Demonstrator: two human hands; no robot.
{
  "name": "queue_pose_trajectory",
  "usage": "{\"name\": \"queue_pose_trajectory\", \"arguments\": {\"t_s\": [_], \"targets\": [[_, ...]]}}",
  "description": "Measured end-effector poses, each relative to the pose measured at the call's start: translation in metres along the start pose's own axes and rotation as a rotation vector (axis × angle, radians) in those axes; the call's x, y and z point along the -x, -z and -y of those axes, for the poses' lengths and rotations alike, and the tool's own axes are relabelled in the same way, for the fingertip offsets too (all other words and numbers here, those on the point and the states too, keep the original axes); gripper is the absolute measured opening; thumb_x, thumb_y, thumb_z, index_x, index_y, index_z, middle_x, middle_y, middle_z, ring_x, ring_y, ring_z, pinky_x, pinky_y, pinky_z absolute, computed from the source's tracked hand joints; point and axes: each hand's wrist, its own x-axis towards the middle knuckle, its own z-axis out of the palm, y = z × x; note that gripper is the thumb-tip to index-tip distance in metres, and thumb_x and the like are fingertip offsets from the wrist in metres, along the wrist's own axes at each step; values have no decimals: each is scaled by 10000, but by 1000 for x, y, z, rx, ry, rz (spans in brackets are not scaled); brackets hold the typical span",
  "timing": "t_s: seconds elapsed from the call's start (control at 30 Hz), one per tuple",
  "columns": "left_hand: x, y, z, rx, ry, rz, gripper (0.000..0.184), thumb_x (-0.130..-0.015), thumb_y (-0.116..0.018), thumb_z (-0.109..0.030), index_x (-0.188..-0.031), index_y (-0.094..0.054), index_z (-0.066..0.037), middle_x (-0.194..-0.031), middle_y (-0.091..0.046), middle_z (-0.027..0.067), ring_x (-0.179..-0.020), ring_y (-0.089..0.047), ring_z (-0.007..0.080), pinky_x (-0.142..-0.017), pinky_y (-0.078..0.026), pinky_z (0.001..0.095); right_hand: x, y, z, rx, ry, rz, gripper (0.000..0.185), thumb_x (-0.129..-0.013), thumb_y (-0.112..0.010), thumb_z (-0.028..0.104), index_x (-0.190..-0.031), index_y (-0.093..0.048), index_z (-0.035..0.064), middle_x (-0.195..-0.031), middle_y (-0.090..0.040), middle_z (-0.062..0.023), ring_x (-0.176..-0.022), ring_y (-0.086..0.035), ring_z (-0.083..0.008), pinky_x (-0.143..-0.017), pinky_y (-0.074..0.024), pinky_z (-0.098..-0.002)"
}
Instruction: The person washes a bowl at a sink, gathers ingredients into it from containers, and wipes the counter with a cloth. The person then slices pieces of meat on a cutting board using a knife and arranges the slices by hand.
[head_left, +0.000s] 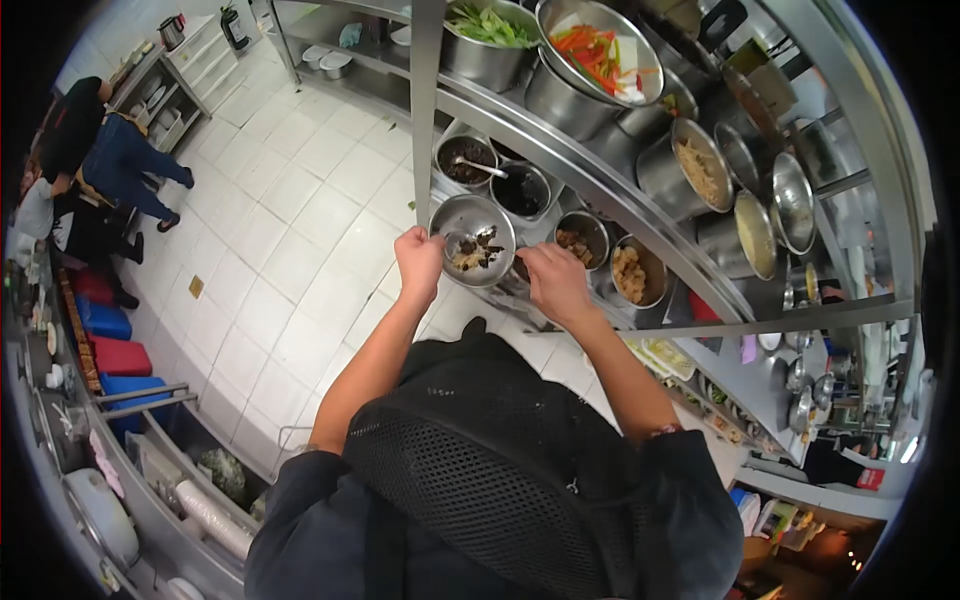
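My left hand (419,264) is closed on the rim of a round metal bowl (493,213), which it holds in front of me. Dark, shiny pieces and a pale, chopped or minced ingredient (468,258) lie in the bottom of the bowl. Just right of the bowl, my right hand (557,283) has its fingertips bunched together over the edge of a small container of reddish-brown food, mostly hidden by the fingers. Whatever those fingers pinch is too small to tell. Beyond them stand a metal pot of brown chunks (574,243) and another of golden-brown pieces (629,276).
Behind the bowl are a pot of dark sauce with a white spoon (481,165) and one of black liquid (520,190). A metal shelf above holds a bowl of cut peppers (600,58) and a pot of green vegetables (491,27). Another person (128,160) stands far left.
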Motion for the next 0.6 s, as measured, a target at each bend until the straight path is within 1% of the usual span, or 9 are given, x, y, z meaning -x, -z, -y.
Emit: {"name": "queue_pose_trajectory", "arguments": {"t_s": [0.07, 0.1, 0.13, 0.2, 0.3, 0.4, 0.43, 0.57, 0.6], "targets": [[-1, 1, 1, 38, 39, 14, 328, -722, -632, 40, -581, -382, -118, -568, -390, -41, -540, -321, 75, -493, -250, 313, -3, -1, 1, -114, -166, -153, 139, -935, -604, 45, -1045, -687, 23, -935, -695, -160, -862, -671, -384, -747, -543, -435], [-3, 1, 4, 63, 56, 23, 329, -721, -633, 38, -581, -378, -116, -571, -390, -41, -545, -328, 75, -494, -254, 319, -11, -5, -11, -104, -316, -165, 149, -953, -600, 91, -1051, -706, 56, -981, -719, -172, -904, -682, -386, -781, -546, -436], [-5, 0, 7, 85, 73, 34, 331, -720, -633, 37, -581, -373, -115, -573, -390, -42, -551, -335, 75, -496, -257, 324, -21, -12, -24, -87, -318, -165, 149, -953, -600, 91, -1051, -706, 56, -981, -719, -172, -904, -682, -386, -781, -546, -436], [-11, 3, 23, 70, 57, 47, 319, -727, -632, 37, -583, -385, -104, -569, -406, -33, -544, -343, 79, -486, -260, 320, -34, -31, -51, 52, -625, -94, 170, -967, -603, 175, -1059, -723, 97, -963, -725, -168, -907, -687, -376, -795, -537, -460], [-1, 16, 24, 68, 68, 41, 305, -730, -634, 34, -585, -396, -92, -567, -423, -24, -537, -353, 84, -478, -266, 317, -39, -70, -75, 4, -726, -62, 197, -971, -607, 243, -1075, -729, 127, -943, -729, -158, -903, -696, -359, -805, -529, -467], [11, 40, 33, 58, 96, 21, 309, -717, -642, 30, -581, -394, -95, -572, -407, -29, -542, -336, 86, -483, -256, 318, -44, -80, -68, -100, -804, 35, 192, -967, -619, 241, -1066, -733, 123, -942, -731, -145, -893, -700, -344, -796, -530, -439], [13, 47, 38, 65, 135, 6, 312, -713, -642, 32, -579, -392, -99, -572, -394, -32, -545, -328, 85, -486, -249, 318, -44, -81, -63, -140, -818, 12, 195, -968, -609, 220, -1059, -734, 101, -908, -726, -139, -853, -697, -304, -781, -526, -415], [19, 53, 40, 85, 191, 2, 326, -707, -641, 35, -574, -383, -112, -576, -363, -44, -556, -306, 78, -498, -232, 315, -34, -96, -80, -249, -908, -38, 200, -953, -618, 180, -1053, -728, 46, -869, -722, -97, -795, -671, -262, -778, -524, -394], [19, 53, 39, 89, 189, 9, 327, -707, -640, 35, -575, -381, -114, -577, -365, -47, -556, -306, 75, -500, -233, 312, -31, -101, -86, -385, -903, -111, 188, -945, -620, 158, -1036, -729, 36, -807, -682, -61, -712, -621, -223, -696, -499, -370]]}}
